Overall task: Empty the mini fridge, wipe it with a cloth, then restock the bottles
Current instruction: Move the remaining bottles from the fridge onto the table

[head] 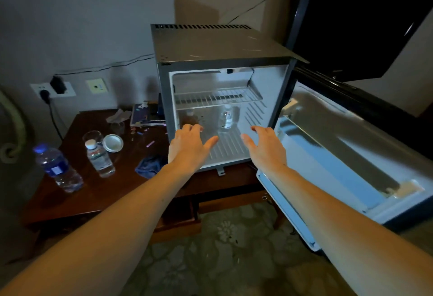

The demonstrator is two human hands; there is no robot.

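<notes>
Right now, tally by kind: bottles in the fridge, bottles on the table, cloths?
Bottles in the fridge: 2 (clear bottle, brownish bottle)
Bottles on the table: 2 (blue-capped bottle, white-capped bottle)
Cloths: 1 (blue cloth)
Total: 5
</notes>
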